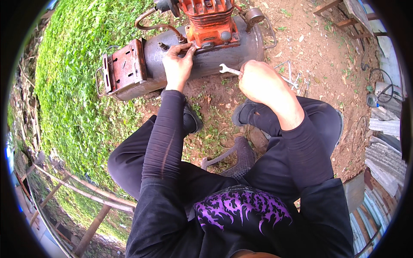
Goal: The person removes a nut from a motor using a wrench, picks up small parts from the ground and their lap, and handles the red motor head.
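Now, R hand (pixel 260 81) gripping wrench (pixel 229 70), L hand (pixel 178 68) at orange compressor (pixel 211 32), grip unclear

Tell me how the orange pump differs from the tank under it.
Colour: the orange pump is bright orange, while the tank is dark grey. Shape: the pump is blocky with ribbed fins, whereas the tank is a smoother cylinder. Pose: the pump stands upright, its top cut off by the picture; the tank lies on its side. They share one machine, the pump mounted on the tank.
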The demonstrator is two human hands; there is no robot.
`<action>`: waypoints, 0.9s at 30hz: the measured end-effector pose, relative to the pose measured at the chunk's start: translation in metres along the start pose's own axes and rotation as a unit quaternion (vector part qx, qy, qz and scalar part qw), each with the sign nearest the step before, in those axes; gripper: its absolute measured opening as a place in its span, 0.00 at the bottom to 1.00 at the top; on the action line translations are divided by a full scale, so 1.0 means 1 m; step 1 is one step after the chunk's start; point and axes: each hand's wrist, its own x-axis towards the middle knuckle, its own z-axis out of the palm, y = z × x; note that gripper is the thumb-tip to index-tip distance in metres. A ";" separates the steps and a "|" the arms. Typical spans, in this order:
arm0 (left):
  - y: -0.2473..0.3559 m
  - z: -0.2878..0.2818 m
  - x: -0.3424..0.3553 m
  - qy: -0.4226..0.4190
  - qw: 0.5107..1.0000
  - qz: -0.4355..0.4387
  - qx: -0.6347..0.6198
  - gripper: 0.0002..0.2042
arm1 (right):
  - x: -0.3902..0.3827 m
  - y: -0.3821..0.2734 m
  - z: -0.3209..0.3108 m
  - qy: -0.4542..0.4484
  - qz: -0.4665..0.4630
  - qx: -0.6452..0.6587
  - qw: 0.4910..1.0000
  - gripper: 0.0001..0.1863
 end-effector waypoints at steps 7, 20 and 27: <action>0.011 -0.001 -0.005 -0.017 0.999 -0.046 0.007 0.16 | 0.000 -0.017 -0.014 0.009 -0.005 -0.046 0.999 0.07; 0.023 -0.002 -0.004 0.008 0.995 0.024 0.098 0.11 | -0.013 0.006 -0.016 0.043 -0.087 -0.124 0.987 0.07; 0.033 -0.002 0.004 0.006 0.994 -0.094 0.049 0.10 | -0.017 -0.002 -0.017 0.068 -0.027 -0.135 0.988 0.07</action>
